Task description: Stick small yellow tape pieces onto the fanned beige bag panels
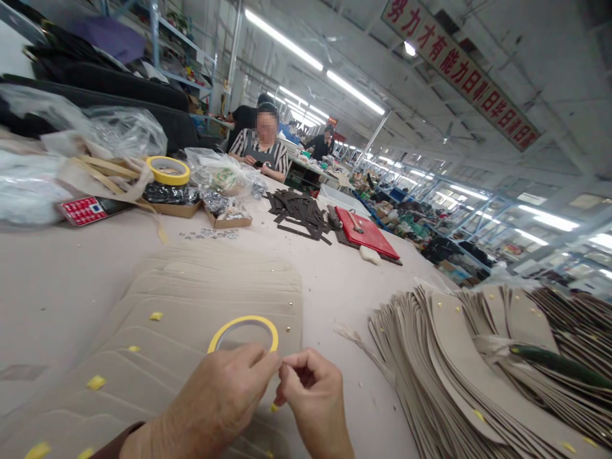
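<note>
My left hand (222, 389) is closed around a thin roll of yellow tape (246, 320), whose upper arc shows above the knuckles. Close against it, my right hand (315, 395) is pinched, its fingertips meeting the left thumb and forefinger. A small yellow bit of tape (274, 407) shows at the right fingers. Exactly what lies between the two sets of fingertips is too small to make out. Beneath both hands, beige fabric panels (182, 338) lie overlapped in a fanned row, several bearing yellow tape tabs (97, 382) and small metal studs (288, 329).
Bundled beige panels (421, 357) stand at the right. Farther back are dark strips (303, 213), a red folder (368, 233) with a hammer on it, small boxes of metal parts (227, 217) and another yellow tape roll (167, 171). A person (262, 146) sits across the table.
</note>
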Demonstrator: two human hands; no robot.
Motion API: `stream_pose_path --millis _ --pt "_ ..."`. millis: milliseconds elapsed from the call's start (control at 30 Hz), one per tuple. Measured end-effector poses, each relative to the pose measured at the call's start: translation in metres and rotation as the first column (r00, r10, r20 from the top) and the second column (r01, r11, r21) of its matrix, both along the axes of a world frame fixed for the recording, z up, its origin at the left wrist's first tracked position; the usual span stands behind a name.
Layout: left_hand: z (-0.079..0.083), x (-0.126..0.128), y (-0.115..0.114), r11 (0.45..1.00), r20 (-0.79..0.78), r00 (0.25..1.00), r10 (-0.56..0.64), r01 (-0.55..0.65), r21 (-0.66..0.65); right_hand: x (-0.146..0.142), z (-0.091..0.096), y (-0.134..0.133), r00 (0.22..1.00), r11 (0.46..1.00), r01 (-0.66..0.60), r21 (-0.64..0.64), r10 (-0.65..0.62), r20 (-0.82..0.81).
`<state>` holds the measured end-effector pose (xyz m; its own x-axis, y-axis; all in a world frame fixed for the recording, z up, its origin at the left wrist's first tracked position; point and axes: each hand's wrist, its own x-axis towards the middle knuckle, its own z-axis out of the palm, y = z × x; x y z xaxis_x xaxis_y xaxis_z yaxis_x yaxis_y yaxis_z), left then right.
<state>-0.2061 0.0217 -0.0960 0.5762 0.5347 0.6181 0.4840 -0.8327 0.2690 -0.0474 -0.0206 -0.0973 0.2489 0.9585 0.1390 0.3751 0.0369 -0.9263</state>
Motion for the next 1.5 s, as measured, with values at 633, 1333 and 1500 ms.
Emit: stream_pose_path --millis 633,1333,1500 --pt "-0.013 0.002 -0.014 0.992 0.146 0.986 -0.085 0.097 -0.080 0.006 -0.008 0.010 0.946 0.961 0.081 -0.265 -0.158 -0.284" --pt "-0.047 -0.005 -0.004 0.978 -0.331 0.944 0.011 -0.079 -0.192 0.032 -0.025 0.006 0.945 0.942 -0.081 -0.325 0.177 0.277" --pt "-0.048 -0.005 -0.003 0.971 -0.374 0.927 0.011 -0.100 -0.218 0.032 -0.024 0.010 0.901 0.941 -0.091 -0.327 0.218 0.375"
